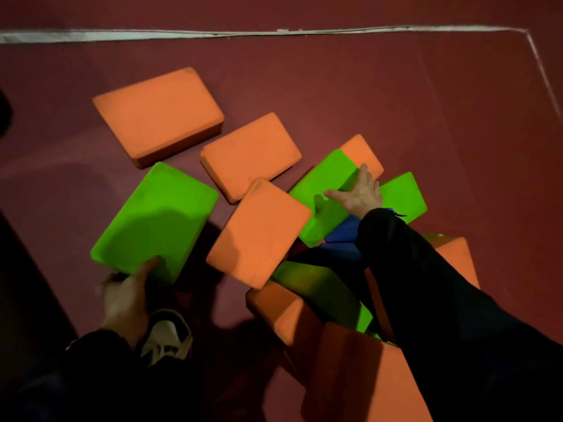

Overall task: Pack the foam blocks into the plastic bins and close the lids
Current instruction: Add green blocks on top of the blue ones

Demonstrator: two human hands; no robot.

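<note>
Maroon floor (426, 117), white line (274, 32) across; foam blocks (158, 117) scattered.

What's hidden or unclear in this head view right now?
- Plastic bins and lids: none in view.
- Left hand: motion-blurred; its grip on the big green block is unclear.
- Blue block: mostly hidden by the right sleeve.
- Near orange block: cut off by the bottom edge.
</note>
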